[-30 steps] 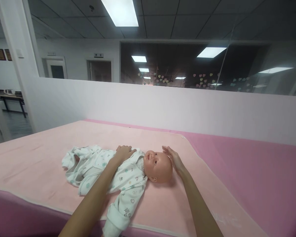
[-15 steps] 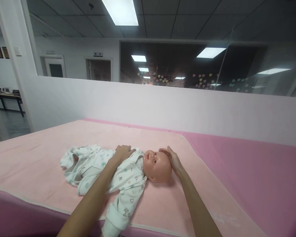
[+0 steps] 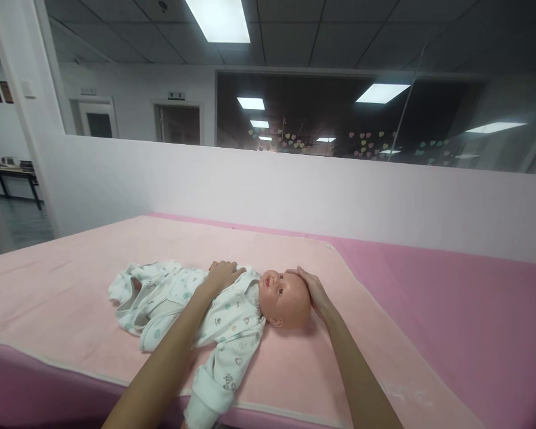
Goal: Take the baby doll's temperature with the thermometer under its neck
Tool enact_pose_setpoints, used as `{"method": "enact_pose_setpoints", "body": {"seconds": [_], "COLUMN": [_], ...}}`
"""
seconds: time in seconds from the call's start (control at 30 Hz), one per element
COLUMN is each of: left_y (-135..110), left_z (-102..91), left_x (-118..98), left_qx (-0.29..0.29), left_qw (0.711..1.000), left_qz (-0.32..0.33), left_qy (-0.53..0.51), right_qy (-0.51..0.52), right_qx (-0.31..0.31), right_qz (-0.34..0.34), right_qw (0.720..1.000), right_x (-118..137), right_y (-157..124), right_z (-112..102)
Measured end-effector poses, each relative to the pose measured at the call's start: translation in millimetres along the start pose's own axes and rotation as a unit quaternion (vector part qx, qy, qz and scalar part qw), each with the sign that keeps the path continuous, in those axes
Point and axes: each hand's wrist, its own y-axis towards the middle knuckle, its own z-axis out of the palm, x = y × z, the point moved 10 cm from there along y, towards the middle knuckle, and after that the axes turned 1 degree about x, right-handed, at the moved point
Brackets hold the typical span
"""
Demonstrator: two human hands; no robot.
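Observation:
A baby doll [image 3: 284, 300] lies on its back across the bed, its bald head to the right and its mouth open. It wears a white printed outfit [image 3: 236, 322], with one sleeve hanging over the near edge and the leg part spread to the left. My left hand [image 3: 223, 276] rests flat on the doll's chest, fingers extended over the cloth. Against the top of the doll's head lies my right hand [image 3: 315, 292], its fingers stretched along the far side of the forehead. Neither hand grasps anything.
Under the doll is a peach-coloured pad [image 3: 71, 286] with a pale edge, over a pink mattress [image 3: 455, 304]. A low white wall [image 3: 268, 185] with glass above borders the far side. At the far left, a desk [image 3: 15, 173] stands beyond a doorway.
My right hand's fingers have settled lower and closer against the doll's head. My left hand and the doll stay in place; the view has tilted very slightly.

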Motion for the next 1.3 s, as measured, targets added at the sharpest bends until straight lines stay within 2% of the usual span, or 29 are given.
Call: {"method": "enact_pose_setpoints", "body": {"seconds": [0.1, 0.17, 0.4, 0.73, 0.97, 1.3], "left_y": [1, 3, 2, 1, 0, 1], "left_z": [0.6, 1.1, 0.8, -0.2, -2.5, -0.1], "left_x": [-1, -1, -2, -2, -4, -2], "left_qx": [0.006, 0.01, 0.013, 0.008, 0.006, 0.006], "left_qw": [1.0, 1.0, 1.0, 1.0, 1.0, 1.0], "left_qz": [0.003, 0.005, 0.007, 0.002, 0.008, 0.007], "left_qy": [0.002, 0.004, 0.005, 0.006, 0.005, 0.012], "right_qy": [0.035, 0.038, -0.001, 0.037, 0.01, 0.051], "right_qx": [-0.054, -0.066, -0.029, -0.062, -0.026, -0.06], "right_qz": [-0.039, -0.048, -0.017, -0.049, -0.023, -0.059], "right_qw": [0.997, 0.996, 0.999, 0.996, 0.999, 0.995], "right_x": [7, 8, 3, 12, 8, 16], "right_y": [4, 4, -3, -1, -5, -2], "right_z": [-13, -14, 6, -11, 9, -11]}}
